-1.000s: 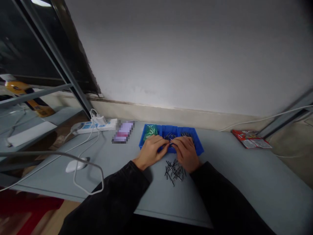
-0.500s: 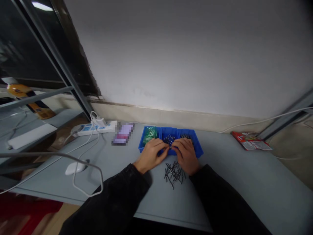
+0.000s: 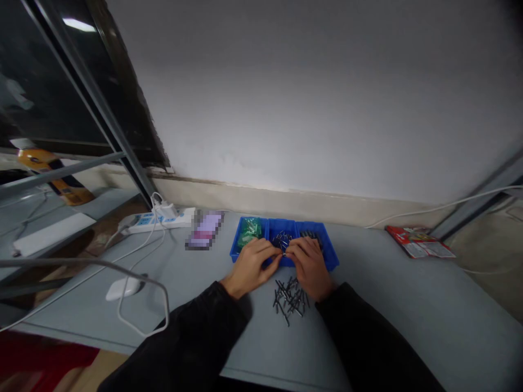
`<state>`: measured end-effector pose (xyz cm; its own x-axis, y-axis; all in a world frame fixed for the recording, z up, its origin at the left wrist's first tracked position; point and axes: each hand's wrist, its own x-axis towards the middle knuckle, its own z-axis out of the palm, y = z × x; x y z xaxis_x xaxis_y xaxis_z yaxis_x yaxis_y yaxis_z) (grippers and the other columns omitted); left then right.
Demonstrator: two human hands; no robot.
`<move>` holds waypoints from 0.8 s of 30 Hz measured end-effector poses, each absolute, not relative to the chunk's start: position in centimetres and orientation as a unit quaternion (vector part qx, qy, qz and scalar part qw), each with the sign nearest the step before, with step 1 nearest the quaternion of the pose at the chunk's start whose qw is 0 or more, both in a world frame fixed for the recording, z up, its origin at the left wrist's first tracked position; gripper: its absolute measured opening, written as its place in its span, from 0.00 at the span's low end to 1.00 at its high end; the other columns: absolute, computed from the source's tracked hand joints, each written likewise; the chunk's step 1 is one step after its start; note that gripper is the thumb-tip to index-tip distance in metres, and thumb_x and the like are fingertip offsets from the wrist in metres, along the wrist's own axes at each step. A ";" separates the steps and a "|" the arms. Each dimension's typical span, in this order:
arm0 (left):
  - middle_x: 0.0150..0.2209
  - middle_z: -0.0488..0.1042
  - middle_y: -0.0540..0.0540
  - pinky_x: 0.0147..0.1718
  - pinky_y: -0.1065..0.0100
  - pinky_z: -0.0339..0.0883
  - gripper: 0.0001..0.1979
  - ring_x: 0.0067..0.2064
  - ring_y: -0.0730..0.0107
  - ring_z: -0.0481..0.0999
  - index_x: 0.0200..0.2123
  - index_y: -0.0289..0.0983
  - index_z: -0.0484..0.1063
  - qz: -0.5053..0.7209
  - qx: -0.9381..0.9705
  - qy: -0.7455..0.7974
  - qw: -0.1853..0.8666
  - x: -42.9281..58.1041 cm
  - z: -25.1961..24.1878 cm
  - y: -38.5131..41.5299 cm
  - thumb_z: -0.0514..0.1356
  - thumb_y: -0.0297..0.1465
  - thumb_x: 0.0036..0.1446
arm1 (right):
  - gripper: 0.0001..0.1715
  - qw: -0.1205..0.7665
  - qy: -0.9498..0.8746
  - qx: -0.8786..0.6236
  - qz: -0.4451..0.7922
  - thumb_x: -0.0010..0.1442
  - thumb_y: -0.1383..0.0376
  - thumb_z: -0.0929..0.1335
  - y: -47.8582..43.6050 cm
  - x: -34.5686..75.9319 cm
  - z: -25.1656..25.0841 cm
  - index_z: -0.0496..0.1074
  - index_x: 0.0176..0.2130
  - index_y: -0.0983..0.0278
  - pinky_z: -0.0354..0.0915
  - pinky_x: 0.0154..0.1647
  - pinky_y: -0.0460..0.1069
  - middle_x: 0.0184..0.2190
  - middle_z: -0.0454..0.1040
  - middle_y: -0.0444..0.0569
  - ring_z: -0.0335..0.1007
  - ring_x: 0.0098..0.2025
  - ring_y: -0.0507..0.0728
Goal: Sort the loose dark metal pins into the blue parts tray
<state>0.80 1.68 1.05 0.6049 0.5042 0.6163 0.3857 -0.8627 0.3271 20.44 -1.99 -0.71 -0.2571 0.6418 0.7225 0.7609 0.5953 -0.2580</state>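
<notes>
My left hand (image 3: 254, 268) and my right hand (image 3: 309, 267) meet fingertip to fingertip over the front of the blue bins. Both are closed in a pinch on a small shiny piece, too small and too covered to name. Beneath the fingers, the middle blue bin (image 3: 281, 224) holds thin metal pieces. The left blue bin (image 3: 235, 250) has a green plastic bag (image 3: 250, 228) of small parts in it. Partly behind my right hand is the right blue bin (image 3: 333, 257), with dark pieces inside. A loose pile of dark metal rod-like parts (image 3: 291, 299) lies on the table between my wrists.
On the grey table (image 3: 392, 305), a pixelated phone (image 3: 205, 230) and a white power strip (image 3: 163, 219) lie left of the bins. A white charger-like piece (image 3: 123, 288) and loose cables are nearer. A red packet (image 3: 419, 242) lies far right. The wall stands close behind.
The view has tilted slightly, so everything sits a little lower in the picture. My hands keep the same fingertip pinch over the bins, with only small finger shifts.
</notes>
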 end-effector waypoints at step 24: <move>0.35 0.76 0.46 0.39 0.61 0.63 0.08 0.36 0.66 0.72 0.42 0.36 0.76 0.389 0.888 0.237 0.056 0.7 1.0 1.7 0.57 0.30 0.67 | 0.05 0.422 -0.794 -0.432 -0.071 0.70 0.69 0.61 -1.7 20.4 -1.2 0.66 0.41 0.62 0.57 0.47 0.55 0.38 0.73 0.48 0.65 0.42 0.58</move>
